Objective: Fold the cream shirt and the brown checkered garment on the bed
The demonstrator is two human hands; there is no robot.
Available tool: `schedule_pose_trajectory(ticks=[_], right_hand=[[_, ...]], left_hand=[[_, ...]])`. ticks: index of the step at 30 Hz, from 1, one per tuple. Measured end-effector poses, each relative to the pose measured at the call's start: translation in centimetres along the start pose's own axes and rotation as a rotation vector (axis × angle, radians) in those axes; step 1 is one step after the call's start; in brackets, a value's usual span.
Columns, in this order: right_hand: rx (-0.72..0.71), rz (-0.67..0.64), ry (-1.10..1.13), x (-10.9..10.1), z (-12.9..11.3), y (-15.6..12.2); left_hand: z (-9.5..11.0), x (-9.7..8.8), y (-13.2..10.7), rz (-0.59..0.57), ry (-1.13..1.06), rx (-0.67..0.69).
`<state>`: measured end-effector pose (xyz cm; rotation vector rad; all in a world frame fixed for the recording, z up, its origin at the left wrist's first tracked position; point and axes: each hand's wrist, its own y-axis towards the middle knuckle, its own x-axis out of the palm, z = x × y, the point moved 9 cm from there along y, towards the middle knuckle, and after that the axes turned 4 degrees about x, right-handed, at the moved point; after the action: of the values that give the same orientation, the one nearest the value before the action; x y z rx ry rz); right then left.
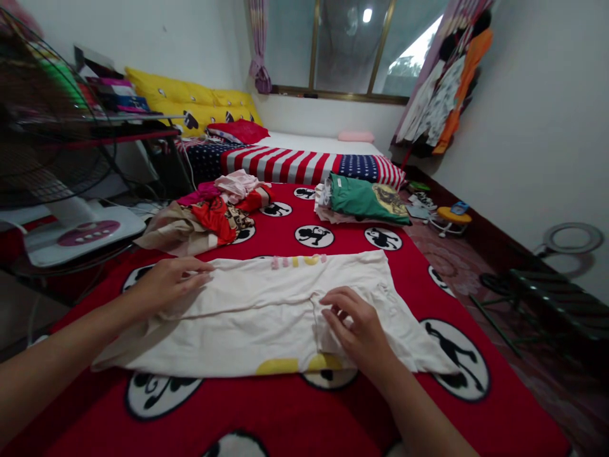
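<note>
A white shirt with yellow and pink print lies across the red bedspread in front of me, its sides folded inward so that a long seam runs along the middle. My left hand rests at the shirt's far left edge, fingers stretched out and thumb a little apart from them. Over the right half of the shirt is my right hand, its fingers bent and the thumb apart, with the fingertips at the folded edge. Small wrinkles show near the right end.
Behind the shirt, a heap of crumpled clothes lies left and a folded stack topped by a green garment lies right. A fan stands at left. A stool and dark folding chair are on the right.
</note>
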<state>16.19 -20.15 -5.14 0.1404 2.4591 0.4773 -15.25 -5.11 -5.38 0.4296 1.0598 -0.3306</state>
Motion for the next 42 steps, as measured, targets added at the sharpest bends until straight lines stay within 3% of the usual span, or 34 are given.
schedule_pose_trajectory(ticks=[4,7,11,16,20,25,35,42], right_hand=[[0.227,0.185,-0.12,-6.1,3.7,0.4],[0.39,0.158,-0.236,-9.1,8.0,1.0],[0.528,0.106,-0.364,-10.7,12.5,1.9],[0.6,0.143,-0.463,-11.5,14.6,3.0],[0.632,0.141,-0.511,-11.8,14.9,3.3],[0.599,0.148,-0.517,-11.3,14.6,3.7],[0.421,0.304,-0.445,-11.4,12.7,5.2],[0.354,0.342,-0.437,-10.9,13.2,5.4]], left_hand=[[2.6,1.6,-0.3,-0.065,0.014,0.081],[6.9,3.6,0.0,-0.115,-0.058,0.237],[13.7,6.5,1.2,-0.158,-0.098,0.462],[18.3,9.7,3.6,-0.15,-0.111,0.417],[19.1,11.7,4.8,-0.135,-0.065,0.328],[19.2,12.7,5.2,-0.131,-0.06,0.299],[19.1,12.3,5.2,-0.049,-0.162,0.303],[19.7,11.8,4.8,-0.013,-0.131,0.34]])
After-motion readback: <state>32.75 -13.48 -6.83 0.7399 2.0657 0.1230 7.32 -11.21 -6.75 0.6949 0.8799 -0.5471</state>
